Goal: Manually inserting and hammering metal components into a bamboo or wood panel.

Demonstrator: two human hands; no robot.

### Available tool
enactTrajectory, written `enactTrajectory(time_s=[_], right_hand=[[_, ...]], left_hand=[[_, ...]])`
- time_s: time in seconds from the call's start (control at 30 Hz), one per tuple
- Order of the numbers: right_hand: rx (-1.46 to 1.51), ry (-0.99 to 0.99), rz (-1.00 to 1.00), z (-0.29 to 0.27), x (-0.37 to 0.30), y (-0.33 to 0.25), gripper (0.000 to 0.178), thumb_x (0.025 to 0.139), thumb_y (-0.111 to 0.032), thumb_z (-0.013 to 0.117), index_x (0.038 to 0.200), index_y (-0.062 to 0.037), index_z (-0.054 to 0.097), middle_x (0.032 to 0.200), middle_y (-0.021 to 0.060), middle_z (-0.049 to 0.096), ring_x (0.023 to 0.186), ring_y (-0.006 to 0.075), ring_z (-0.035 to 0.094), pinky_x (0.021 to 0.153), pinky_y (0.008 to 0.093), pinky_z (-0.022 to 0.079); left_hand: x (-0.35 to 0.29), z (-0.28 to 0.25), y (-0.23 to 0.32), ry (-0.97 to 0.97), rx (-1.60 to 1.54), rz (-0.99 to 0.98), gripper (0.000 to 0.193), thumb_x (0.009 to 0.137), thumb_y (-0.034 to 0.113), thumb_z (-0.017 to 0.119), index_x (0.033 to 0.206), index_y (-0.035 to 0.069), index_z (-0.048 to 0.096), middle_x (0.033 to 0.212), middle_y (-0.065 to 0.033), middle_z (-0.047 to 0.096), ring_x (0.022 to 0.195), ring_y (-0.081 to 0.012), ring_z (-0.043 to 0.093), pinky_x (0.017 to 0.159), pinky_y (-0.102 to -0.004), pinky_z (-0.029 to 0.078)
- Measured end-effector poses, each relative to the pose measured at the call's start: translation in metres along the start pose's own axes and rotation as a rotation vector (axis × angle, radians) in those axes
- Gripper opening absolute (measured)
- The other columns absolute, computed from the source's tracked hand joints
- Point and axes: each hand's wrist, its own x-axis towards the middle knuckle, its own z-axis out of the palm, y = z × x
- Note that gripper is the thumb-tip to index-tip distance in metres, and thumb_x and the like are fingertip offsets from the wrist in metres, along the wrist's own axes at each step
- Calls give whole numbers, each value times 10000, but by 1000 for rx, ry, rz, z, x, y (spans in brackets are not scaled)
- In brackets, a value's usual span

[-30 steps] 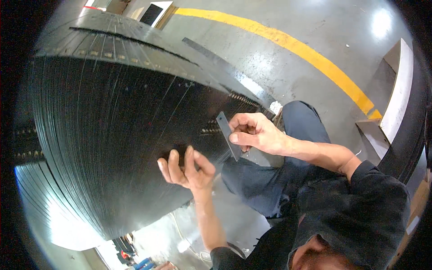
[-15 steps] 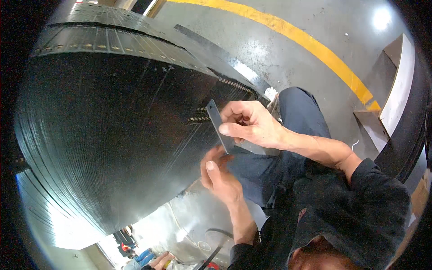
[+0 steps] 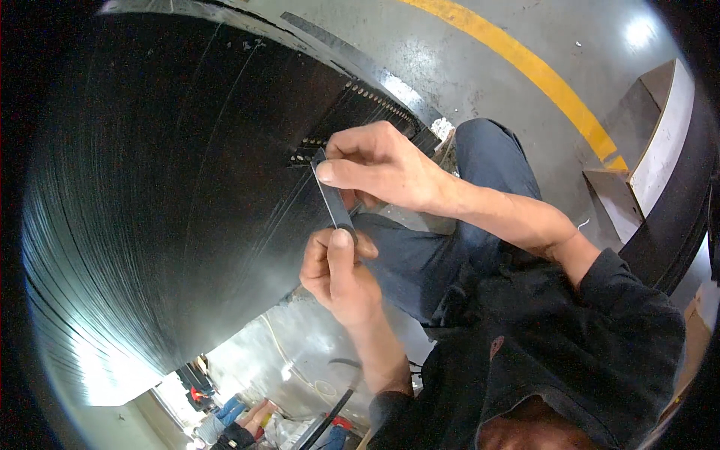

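A thin, flat, dark grey strip [image 3: 334, 204] is held at a slant between my hands, in front of a large black stack of thin sheets [image 3: 195, 180]. My right hand [image 3: 382, 166] pinches the strip near its upper end, thumb on the face towards me. Down at the lower end, my left hand [image 3: 341, 274] grips it between thumb and curled fingers. Just behind the strip's top, short rows of small pale round spots [image 3: 307, 150] show on the stack; whether the strip touches the stack, I cannot tell.
My bent leg [image 3: 491, 172] in dark trousers lies beyond my right forearm. A yellow line [image 3: 525, 67] curves over the grey floor. At the right stands a pale-edged board structure [image 3: 660, 142]. Other people's legs [image 3: 244, 420] and a thin cable [image 3: 281, 349] appear at the lower left.
My left hand, loose and blurred by the strip's lower end before, has closed on it. Both hands and the strip sit further left and the right hand higher; the view has shifted too.
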Motion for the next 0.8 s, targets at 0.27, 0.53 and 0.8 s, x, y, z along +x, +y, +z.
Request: enactTrajectory(time_s=[0.27, 0.53, 0.8], right_hand=[[37, 26, -20, 10, 8, -7, 308, 928, -287, 602, 751, -35, 595, 550, 13, 557, 435, 26, 454, 387, 188, 327], [116, 44, -2, 9, 19, -7, 281, 889, -235, 614, 713, -16, 621, 552, 39, 579, 451, 61, 484, 418, 224, 385], [-53, 62, -88, 15, 27, -8, 333, 879, -245, 629, 654, -1, 608, 533, 34, 574, 473, 63, 502, 438, 238, 396]], left_hand=[[17, 7, 13, -93, 38, -19, 266, 913, 132, 571, 687, -5, 542, 602, -76, 541, 537, -127, 484, 526, -253, 366], [31, 6, 21, -110, -29, -24, 298, 917, 131, 565, 655, -10, 549, 582, -68, 524, 458, -107, 427, 449, -235, 326], [36, 8, 24, -79, -98, -13, 342, 907, 138, 557, 596, 16, 484, 517, -65, 470, 432, -109, 390, 439, -245, 321]])
